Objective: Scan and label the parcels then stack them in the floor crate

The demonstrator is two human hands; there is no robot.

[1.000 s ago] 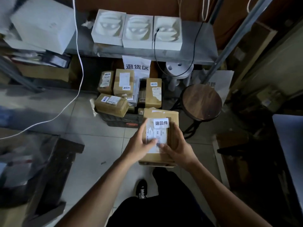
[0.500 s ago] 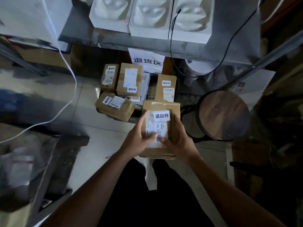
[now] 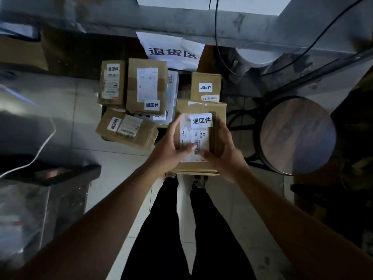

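I hold a brown cardboard parcel with a white shipping label and a white sticker with black characters on its top. My left hand grips its left side, thumb lying across the label. My right hand grips its right side. Beyond it, several labelled brown parcels sit piled in a dark floor crate: a tall one, a narrow one, a tilted one at the front left and a small one at the back right. The crate is mostly hidden by them.
A round wooden stool stands right of the crate. A grey metal bench runs above, with a white paper sign hanging from its edge and black cables. A dark bin stands left. My legs are below.
I have stepped closer to the crate and now look more steeply down. The parcel stays in both hands and has come nearer the pile.
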